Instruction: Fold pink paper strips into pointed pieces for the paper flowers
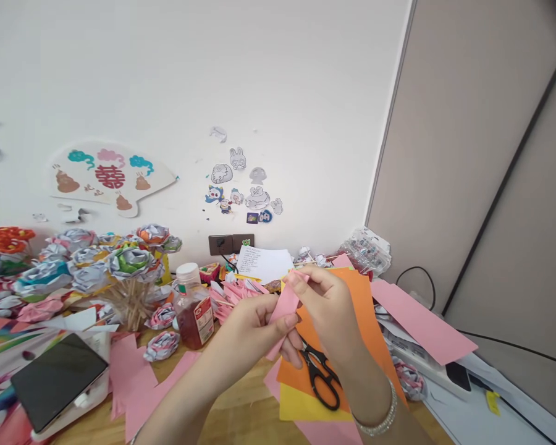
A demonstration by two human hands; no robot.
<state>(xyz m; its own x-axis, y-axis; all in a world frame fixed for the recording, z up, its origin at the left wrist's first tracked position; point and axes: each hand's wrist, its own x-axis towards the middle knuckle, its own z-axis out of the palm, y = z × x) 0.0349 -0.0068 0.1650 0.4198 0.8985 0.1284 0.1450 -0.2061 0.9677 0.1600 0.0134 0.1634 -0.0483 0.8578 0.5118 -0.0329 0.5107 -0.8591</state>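
Observation:
A narrow folded strip of pink paper (287, 304) is held between both hands above the table. My left hand (259, 321) pinches its lower part, thumb on top and fingers beneath. At the upper end, my right hand (324, 300) grips the strip between thumb and fingers. Below my right hand lie black-handled scissors (322, 377), resting on orange paper (356, 309); their blades are partly hidden by my hands. Yellow paper (306, 405) shows under the orange sheets.
Left of my hands stand a bottle of red liquid (192, 315) and a bunch of paper flowers (130, 266). A dark tablet (58, 380) lies at the left front, near cut pink paper (130, 371). A pink sheet (424, 321) rests over a white device (426, 364) at right.

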